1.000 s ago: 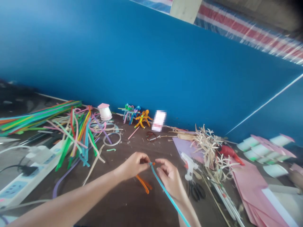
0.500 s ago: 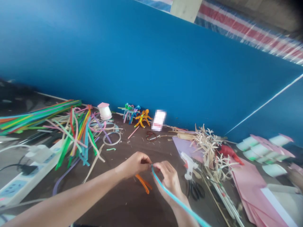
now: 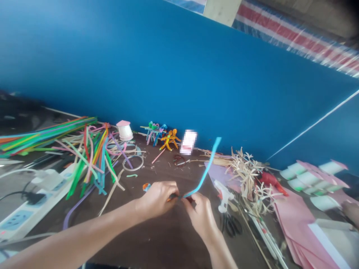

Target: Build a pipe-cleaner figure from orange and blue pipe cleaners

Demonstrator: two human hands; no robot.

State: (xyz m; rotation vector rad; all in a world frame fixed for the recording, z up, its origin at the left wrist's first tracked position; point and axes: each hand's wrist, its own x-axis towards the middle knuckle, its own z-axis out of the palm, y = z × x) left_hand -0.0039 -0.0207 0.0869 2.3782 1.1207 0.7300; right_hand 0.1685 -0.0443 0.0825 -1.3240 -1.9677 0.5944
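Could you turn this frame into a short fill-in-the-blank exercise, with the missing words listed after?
1. The right hand pinches a fuzzy strip coloured ____.
2. The glue gun lies nearer the ____ hand.
3. The white cup has a ____ top.
4. The power strip lies on the person's ____ side.

Missing words: blue; right; pink; left

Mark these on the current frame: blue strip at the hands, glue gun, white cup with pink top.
Blue strip [image 3: 208, 167]: head view, on the free length above the fingers.
Glue gun [image 3: 225, 198]: head view, on its white body.
White cup [image 3: 125, 132]: head view, on its side wall.
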